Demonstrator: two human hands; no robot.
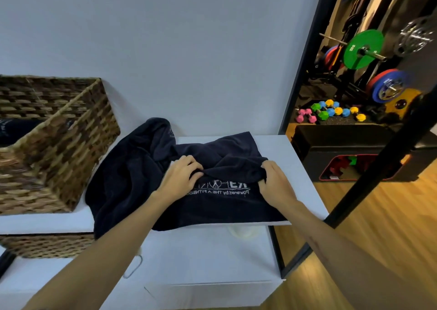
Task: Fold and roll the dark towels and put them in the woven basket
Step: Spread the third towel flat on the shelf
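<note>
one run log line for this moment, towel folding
stage: folding | left hand: grips dark towel | right hand: grips same towel | towel: on white shelf top | woven basket: left, dark cloth inside

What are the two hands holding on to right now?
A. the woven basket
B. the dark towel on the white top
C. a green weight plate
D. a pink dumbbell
B: the left hand and the right hand both pinch bunched folds of the dark towel lying on the white top, while the woven basket stands apart to the left, touched by neither hand.
</note>
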